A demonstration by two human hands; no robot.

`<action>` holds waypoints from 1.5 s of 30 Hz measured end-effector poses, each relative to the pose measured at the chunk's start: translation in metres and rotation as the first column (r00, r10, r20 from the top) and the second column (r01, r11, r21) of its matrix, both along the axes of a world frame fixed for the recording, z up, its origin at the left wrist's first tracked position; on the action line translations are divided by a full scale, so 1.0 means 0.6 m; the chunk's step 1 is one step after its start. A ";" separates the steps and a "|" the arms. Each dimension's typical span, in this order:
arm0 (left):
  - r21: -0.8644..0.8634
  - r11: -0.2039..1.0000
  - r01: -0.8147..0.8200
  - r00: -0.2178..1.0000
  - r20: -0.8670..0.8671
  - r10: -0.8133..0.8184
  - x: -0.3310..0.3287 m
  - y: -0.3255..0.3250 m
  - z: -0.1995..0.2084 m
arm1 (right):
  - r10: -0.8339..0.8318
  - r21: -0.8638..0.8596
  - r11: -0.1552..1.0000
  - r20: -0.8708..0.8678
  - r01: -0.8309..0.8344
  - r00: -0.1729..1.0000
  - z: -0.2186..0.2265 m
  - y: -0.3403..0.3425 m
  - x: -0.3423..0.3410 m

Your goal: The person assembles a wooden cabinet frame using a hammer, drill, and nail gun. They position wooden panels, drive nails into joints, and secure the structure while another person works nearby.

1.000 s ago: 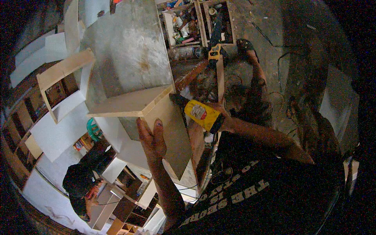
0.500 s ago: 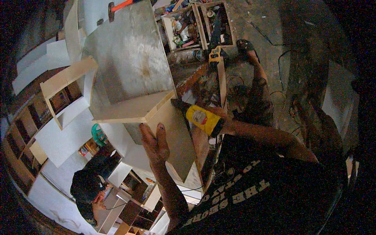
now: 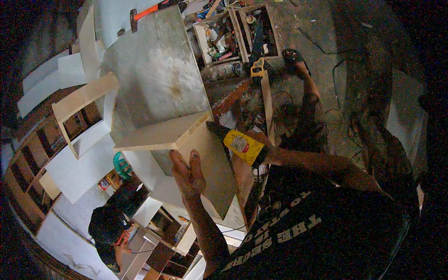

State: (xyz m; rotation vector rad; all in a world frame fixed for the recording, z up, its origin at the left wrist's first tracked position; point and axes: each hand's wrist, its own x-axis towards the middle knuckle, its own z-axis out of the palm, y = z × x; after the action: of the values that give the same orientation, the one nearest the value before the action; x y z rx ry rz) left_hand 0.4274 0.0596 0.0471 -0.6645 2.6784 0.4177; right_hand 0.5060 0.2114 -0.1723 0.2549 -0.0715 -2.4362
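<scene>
My right hand is wrapped round a dark squeeze bottle with a yellow label. The bottle is tilted, its nozzle at the corner where a light wooden board meets an upright board. The nozzle touches or nearly touches that corner; I cannot tell which. Just below the first board's edge, my left hand grips the upright board near its side edge, some fingers hidden. Both boards rest at a large grey panel.
A hammer with an orange handle lies on the panel's far end. Beyond are a wooden tray of odds and ends and a yellow-handled saw. At left stands an open wooden frame. A co-worker bends over cabinets at lower left.
The whole view has shifted slightly. Both hands keep their places at the boards, and the bottle's nozzle stays at the corner.
</scene>
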 end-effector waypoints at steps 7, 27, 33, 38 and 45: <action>-0.070 0.984 0.163 0.978 -0.118 -0.171 0.009 -0.013 -0.009 | 0.002 0.173 0.985 -0.111 0.018 0.994 0.005 -0.013 0.007; 0.871 0.388 -0.303 0.921 0.164 0.352 0.001 -0.084 -0.050 | 0.451 0.815 -0.177 -0.430 0.551 0.782 -0.072 0.211 0.040; 0.899 0.287 -0.331 0.897 0.206 0.390 -0.011 -0.066 -0.056 | 0.498 0.969 0.096 -0.245 0.227 0.832 -0.140 0.206 0.049; 0.880 0.371 -0.298 0.907 0.140 0.398 0.008 -0.072 -0.020 | 0.532 0.805 -0.027 -0.491 0.593 0.690 -0.112 0.211 0.039; 0.695 0.718 0.050 0.871 -0.382 0.309 0.141 0.057 0.023 | 0.317 0.912 0.225 -0.401 0.342 0.860 -0.072 0.219 -0.017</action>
State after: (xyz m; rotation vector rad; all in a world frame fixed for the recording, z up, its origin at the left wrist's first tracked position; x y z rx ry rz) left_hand 0.5119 0.0940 0.0608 -0.5586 2.5613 1.7261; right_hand 0.4959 0.3428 -0.2156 0.0984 1.8307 -2.0680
